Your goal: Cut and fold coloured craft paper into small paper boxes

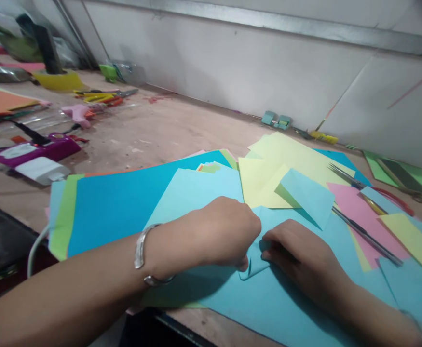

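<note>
My left hand (225,231), with a silver bangle at its wrist, is closed on the left side of a folded light blue paper (256,265). Most of its fingers are hidden beneath the hand. From the right, my right hand (301,250) pinches the same paper between thumb and fingers. Below both hands lies a larger light blue sheet (254,308). Behind them a small folded blue-and-green paper piece (306,193) rests on pale yellow sheets (283,159).
Left of my hands lies a stack with a deep blue sheet (120,202) on top. Tweezers (366,236), scissors (355,180) and a pink sheet (362,221) are at right. A purple power strip (47,147) and pink glue gun (80,113) sit at left. A wall (203,53) bounds the back.
</note>
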### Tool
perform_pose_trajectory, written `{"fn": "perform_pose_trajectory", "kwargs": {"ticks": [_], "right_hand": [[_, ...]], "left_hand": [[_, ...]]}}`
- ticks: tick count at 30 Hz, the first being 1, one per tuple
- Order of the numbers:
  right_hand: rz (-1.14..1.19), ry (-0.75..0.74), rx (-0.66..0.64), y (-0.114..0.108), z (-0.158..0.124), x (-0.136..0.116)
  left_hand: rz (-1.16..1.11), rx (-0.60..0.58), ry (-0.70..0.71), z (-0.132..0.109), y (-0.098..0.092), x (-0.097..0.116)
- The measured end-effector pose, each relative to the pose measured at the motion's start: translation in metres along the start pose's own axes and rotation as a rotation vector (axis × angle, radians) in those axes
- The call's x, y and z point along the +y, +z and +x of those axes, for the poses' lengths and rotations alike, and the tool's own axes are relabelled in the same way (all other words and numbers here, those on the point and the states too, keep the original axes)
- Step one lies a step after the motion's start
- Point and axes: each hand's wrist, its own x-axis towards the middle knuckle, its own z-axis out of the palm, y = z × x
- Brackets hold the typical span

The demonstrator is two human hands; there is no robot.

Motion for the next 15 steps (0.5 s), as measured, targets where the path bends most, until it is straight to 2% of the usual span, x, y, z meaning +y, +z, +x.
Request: {"fn": "perform_pose_trajectory", "kwargs": {"ticks": [15], "right_hand": [[0.037, 0.015, -0.035, 0.0003, 0.0017, -0.0012]], "left_hand": [[-0.009, 0.023, -0.027, -0.0009, 0.0026, -0.0007]]}}
